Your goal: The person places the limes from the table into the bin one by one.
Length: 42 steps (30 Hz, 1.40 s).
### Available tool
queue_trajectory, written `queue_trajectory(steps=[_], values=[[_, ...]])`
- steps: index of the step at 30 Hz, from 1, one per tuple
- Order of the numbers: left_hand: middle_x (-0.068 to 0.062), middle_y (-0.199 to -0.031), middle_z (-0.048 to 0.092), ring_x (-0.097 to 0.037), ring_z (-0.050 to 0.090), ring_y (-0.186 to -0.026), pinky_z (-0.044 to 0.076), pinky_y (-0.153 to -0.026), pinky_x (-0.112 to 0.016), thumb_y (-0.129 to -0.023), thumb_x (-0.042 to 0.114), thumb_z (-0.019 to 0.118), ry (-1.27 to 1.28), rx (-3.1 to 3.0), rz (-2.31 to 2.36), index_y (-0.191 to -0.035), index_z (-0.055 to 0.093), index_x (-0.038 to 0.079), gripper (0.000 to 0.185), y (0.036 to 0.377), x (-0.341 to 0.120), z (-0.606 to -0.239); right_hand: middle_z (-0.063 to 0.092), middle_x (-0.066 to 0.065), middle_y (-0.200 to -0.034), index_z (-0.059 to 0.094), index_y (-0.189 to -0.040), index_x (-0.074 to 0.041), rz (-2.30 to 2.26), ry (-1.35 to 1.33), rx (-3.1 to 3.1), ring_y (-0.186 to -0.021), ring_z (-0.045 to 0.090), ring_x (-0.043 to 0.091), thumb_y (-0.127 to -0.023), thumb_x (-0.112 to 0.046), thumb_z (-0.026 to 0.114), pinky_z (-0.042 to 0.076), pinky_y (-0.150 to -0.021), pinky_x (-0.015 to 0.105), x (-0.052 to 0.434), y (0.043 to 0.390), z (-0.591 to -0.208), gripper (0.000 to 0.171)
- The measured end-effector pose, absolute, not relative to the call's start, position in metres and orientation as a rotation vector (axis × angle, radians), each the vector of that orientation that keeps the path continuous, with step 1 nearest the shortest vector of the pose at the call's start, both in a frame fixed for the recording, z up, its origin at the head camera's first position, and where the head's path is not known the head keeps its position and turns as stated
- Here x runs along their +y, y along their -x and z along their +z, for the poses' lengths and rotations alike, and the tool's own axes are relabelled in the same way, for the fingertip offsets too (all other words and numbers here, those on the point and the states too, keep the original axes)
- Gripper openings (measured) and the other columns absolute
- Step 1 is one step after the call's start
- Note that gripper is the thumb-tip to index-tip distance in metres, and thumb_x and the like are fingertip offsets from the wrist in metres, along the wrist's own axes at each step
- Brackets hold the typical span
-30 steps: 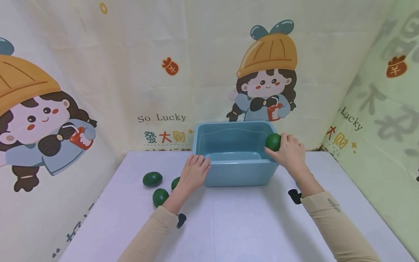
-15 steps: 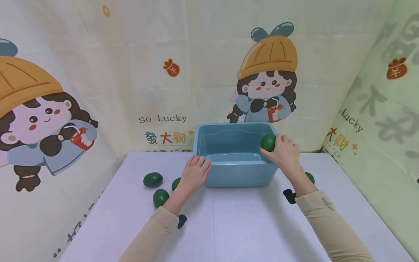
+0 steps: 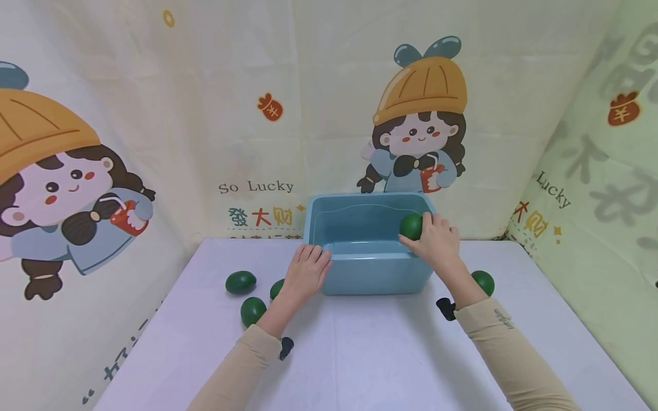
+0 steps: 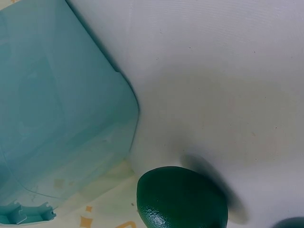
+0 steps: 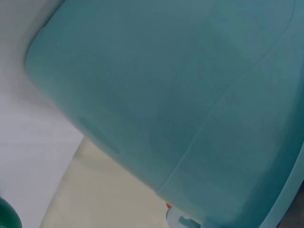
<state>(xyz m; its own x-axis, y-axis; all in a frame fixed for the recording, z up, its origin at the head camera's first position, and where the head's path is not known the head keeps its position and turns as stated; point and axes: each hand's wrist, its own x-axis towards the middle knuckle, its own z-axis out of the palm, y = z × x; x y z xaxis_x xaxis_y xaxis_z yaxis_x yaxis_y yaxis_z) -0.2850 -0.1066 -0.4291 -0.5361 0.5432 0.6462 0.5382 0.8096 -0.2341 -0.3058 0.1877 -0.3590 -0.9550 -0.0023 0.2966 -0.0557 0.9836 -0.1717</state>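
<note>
A light blue plastic bin (image 3: pixel 375 276) stands on the table with its open top upward. My left hand (image 3: pixel 307 274) grips its front left corner, fingers bent over the rim. Over the right part of the opening, my right hand (image 3: pixel 440 241) holds a dark green, smooth avocado (image 3: pixel 410 226) between thumb and fingers. Neither hand shows in the wrist views. The left one looks at the bin's side (image 4: pixel 66 104) and a loose avocado (image 4: pixel 180 202); the right one shows mostly the bin's wall (image 5: pixel 166 95). What lies on the bin's near floor is hidden.
Left of the bin lie two avocados (image 3: pixel 240 282) (image 3: pixel 253 311), and a third avocado (image 3: pixel 276 288) is partly behind my left wrist. Another avocado (image 3: pixel 483 282) sits beside my right forearm. A printed cloth (image 3: pixel 329 114) hangs behind the white table (image 3: pixel 370 354).
My right hand has carried its avocado leftward, from the bin's right rim to above the opening. The avocado behind my right forearm has come into sight. My left hand has stayed put.
</note>
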Motion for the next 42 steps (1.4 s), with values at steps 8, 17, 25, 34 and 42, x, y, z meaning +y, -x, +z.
queue_trajectory(steps=[8,17,25,34,42], values=[[-0.006,-0.091,0.046,-0.024,0.043,-0.09,0.034,-0.086,-0.039,-0.101,0.032,0.007,0.787,-2.22,-0.007,-0.105,0.052,0.008,0.052,0.2866,-0.1057,-0.4316,0.044,0.028,-0.117,0.034,-0.127,0.008,0.271,-0.046,-2.84,-0.106,0.041,0.042,-0.08,-0.053,0.058,0.036,-0.086,0.058,0.1848,0.3079,-0.3608,0.081],[-0.006,-0.092,0.047,-0.023,0.044,-0.091,0.034,-0.087,-0.039,-0.101,0.031,0.006,0.779,-2.234,0.002,-0.106,0.052,0.009,0.051,0.2859,-0.1055,-0.4312,0.044,0.028,-0.116,0.034,-0.127,0.008,0.267,-0.057,-2.848,-0.105,0.041,0.042,-0.08,-0.053,0.057,0.036,-0.085,0.058,0.1845,0.3096,-0.361,0.081],[-0.007,-0.092,0.047,-0.023,0.044,-0.09,0.035,-0.085,-0.039,-0.101,0.031,0.007,0.787,-2.215,0.012,-0.106,0.053,0.009,0.051,0.2857,-0.1051,-0.4311,0.044,0.028,-0.117,0.034,-0.128,0.007,0.282,-0.072,-2.851,-0.105,0.042,0.042,-0.081,-0.051,0.058,0.036,-0.086,0.058,0.1824,0.3101,-0.362,0.079],[-0.007,-0.092,0.046,-0.024,0.043,-0.091,0.034,-0.086,-0.039,-0.101,0.031,0.007,0.781,-2.244,0.015,-0.106,0.051,0.009,0.05,0.284,-0.1051,-0.4308,0.035,0.03,-0.129,0.028,-0.135,0.006,0.327,-0.073,-2.882,-0.116,0.035,0.046,-0.086,-0.042,0.057,0.029,-0.095,0.061,0.1802,0.3084,-0.3579,0.074],[-0.007,-0.093,0.046,-0.024,0.043,-0.092,0.034,-0.087,-0.039,-0.101,0.03,0.007,0.787,-2.234,0.01,-0.106,0.052,0.009,0.05,0.2841,-0.1053,-0.4315,0.034,0.03,-0.132,0.027,-0.136,0.004,0.34,-0.075,-2.892,-0.119,0.033,0.046,-0.087,-0.041,0.056,0.027,-0.097,0.061,0.1804,0.3065,-0.3572,0.073]])
